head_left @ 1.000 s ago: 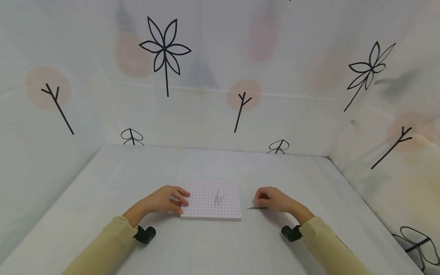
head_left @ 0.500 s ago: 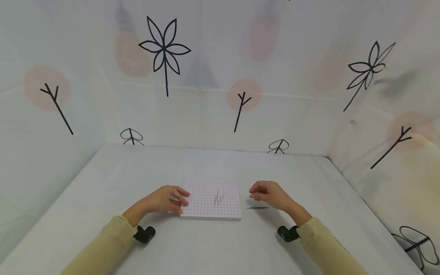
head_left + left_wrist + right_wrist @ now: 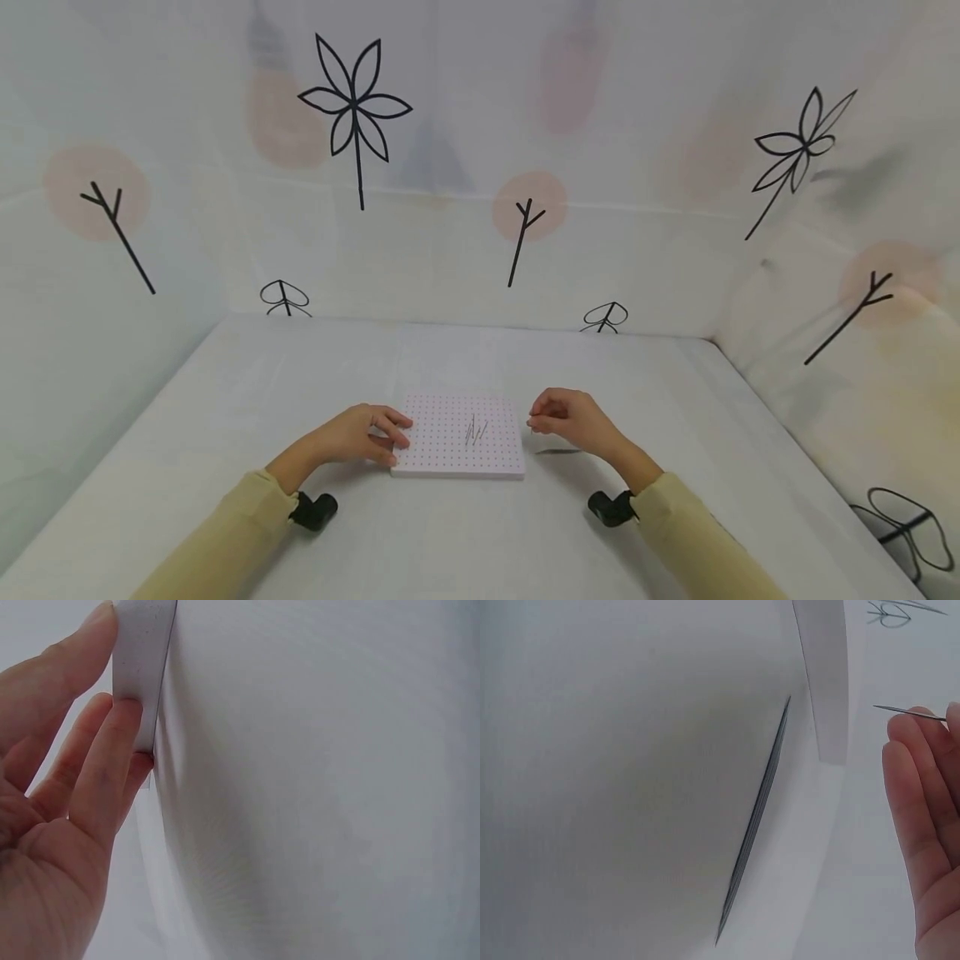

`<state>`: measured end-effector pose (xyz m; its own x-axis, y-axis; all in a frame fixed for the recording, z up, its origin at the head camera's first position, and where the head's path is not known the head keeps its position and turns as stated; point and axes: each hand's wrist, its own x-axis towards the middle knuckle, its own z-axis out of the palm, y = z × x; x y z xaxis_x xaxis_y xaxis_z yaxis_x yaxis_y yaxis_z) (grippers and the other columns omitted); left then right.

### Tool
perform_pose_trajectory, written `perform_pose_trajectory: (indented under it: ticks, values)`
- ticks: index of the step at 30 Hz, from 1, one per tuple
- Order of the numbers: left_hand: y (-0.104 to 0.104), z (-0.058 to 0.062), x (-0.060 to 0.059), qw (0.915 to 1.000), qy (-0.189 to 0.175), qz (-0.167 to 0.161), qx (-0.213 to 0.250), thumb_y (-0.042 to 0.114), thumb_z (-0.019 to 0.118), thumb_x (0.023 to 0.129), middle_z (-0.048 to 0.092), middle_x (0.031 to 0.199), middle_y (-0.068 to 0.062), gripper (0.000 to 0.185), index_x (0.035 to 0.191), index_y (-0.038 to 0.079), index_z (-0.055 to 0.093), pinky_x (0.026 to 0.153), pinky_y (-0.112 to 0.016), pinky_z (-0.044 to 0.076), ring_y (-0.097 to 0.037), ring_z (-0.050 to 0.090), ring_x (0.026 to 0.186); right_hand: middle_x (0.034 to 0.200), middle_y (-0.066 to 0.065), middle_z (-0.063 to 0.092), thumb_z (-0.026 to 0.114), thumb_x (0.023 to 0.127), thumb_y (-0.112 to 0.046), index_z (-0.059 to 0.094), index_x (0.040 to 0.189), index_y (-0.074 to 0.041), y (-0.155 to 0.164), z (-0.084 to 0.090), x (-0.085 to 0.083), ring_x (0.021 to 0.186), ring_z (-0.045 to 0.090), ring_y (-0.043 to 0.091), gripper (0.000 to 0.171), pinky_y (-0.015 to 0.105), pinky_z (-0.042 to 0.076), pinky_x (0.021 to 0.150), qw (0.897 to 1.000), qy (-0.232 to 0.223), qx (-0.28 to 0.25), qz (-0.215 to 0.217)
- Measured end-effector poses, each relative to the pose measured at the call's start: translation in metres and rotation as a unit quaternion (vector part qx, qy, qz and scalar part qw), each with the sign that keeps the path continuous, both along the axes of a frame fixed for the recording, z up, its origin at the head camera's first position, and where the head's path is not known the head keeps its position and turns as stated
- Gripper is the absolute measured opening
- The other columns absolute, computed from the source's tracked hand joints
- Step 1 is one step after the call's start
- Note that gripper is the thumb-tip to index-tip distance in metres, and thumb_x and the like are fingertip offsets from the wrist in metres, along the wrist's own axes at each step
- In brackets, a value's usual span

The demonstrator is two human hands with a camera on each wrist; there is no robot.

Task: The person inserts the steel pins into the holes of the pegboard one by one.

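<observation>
A white board [image 3: 435, 442] with rows of small dots lies on the table. Several thin needles [image 3: 474, 432] stand up from it, right of its middle, some leaning. My left hand [image 3: 356, 435] rests against the board's left edge, its fingers fairly straight; the left wrist view shows fingertips on the board's side [image 3: 142, 656]. Just right of the board, my right hand [image 3: 568, 417] is raised above the table, pinching a thin pointed needle [image 3: 892, 709] between thumb and fingers. Beneath it on the table lies a dark bundle of needles [image 3: 756, 814], tapered at both ends.
White cloth covers the table [image 3: 465, 542]. A pale cloth backdrop [image 3: 450, 250] with printed flowers and twigs closes off the back and sides. A black wrist camera [image 3: 315, 512] sits under the left wrist, another black wrist camera [image 3: 611, 508] under the right.
My right hand has lifted from the needle bundle and moved left toward the board, a needle in its fingers. The left hand and the board have stayed in place.
</observation>
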<state>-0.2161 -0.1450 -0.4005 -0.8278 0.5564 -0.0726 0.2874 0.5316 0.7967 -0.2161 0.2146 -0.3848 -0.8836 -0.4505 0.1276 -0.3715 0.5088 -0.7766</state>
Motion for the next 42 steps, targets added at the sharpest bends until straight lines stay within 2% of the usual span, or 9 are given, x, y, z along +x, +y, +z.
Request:
perform_pose_trajectory:
  ticks: [11, 20, 27, 33, 36, 42]
  values:
    - [0.0, -0.003, -0.001, 0.9999, -0.006, -0.007, 0.011, 0.007, 0.08, 0.07, 0.057, 0.121, -0.009, 0.02, 0.089, 0.011, 0.074, 0.086, -0.034, 0.049, -0.023, 0.06, 0.102, 0.089, 0.01, 0.068, 0.063, 0.088, -0.007, 0.053, 0.093, -0.002, -0.017, -0.003, 0.001, 0.075, 0.066, 0.023, 0.011, 0.028, 0.054, 0.068, 0.999, -0.028, -0.025, 0.004]
    - [0.0, 0.0, 0.0, 0.9999, -0.009, 0.002, 0.004, 0.008, 0.08, 0.07, 0.057, 0.121, -0.008, 0.019, 0.088, 0.012, 0.074, 0.087, -0.033, 0.049, -0.023, 0.059, 0.104, 0.087, 0.008, 0.069, 0.064, 0.088, -0.01, 0.053, 0.091, -0.004, -0.029, -0.007, 0.0, 0.074, 0.065, 0.019, 0.012, 0.03, 0.054, 0.066, 0.999, -0.022, -0.017, 0.023]
    - [-0.002, 0.0, 0.0, 0.9998, -0.013, 0.002, 0.016, 0.007, 0.08, 0.069, 0.056, 0.121, -0.01, 0.019, 0.088, 0.009, 0.074, 0.085, -0.033, 0.049, -0.024, 0.06, 0.103, 0.085, 0.004, 0.069, 0.064, 0.088, -0.011, 0.053, 0.09, -0.007, -0.039, -0.008, 0.0, 0.072, 0.064, 0.018, 0.012, 0.03, 0.053, 0.064, 0.999, -0.038, -0.02, 0.031]
    - [-0.002, -0.001, 0.0, 0.9998, -0.01, -0.003, 0.016, 0.007, 0.08, 0.069, 0.057, 0.121, -0.01, 0.02, 0.088, 0.009, 0.074, 0.085, -0.033, 0.049, -0.023, 0.061, 0.101, 0.088, 0.008, 0.069, 0.064, 0.088, -0.01, 0.052, 0.09, -0.004, -0.047, -0.009, 0.002, 0.074, 0.065, 0.02, 0.013, 0.029, 0.054, 0.068, 0.997, -0.055, -0.027, 0.047]
    - [-0.002, 0.0, 0.001, 0.9999, -0.007, -0.005, 0.014, 0.007, 0.08, 0.07, 0.057, 0.12, -0.01, 0.019, 0.088, 0.009, 0.074, 0.085, -0.033, 0.049, -0.023, 0.06, 0.102, 0.088, 0.009, 0.069, 0.064, 0.087, -0.009, 0.053, 0.089, -0.004, -0.05, -0.009, 0.002, 0.075, 0.066, 0.02, 0.012, 0.028, 0.054, 0.068, 0.997, -0.051, -0.028, 0.052]
    - [0.0, 0.003, 0.002, 0.9999, -0.005, -0.006, 0.009, 0.006, 0.079, 0.071, 0.057, 0.121, -0.009, 0.018, 0.088, 0.01, 0.074, 0.086, -0.033, 0.049, -0.025, 0.058, 0.105, 0.083, 0.001, 0.068, 0.067, 0.085, -0.011, 0.056, 0.086, -0.009, -0.054, -0.009, 0.002, 0.073, 0.064, 0.015, 0.01, 0.025, 0.052, 0.066, 0.998, -0.028, -0.006, 0.056]
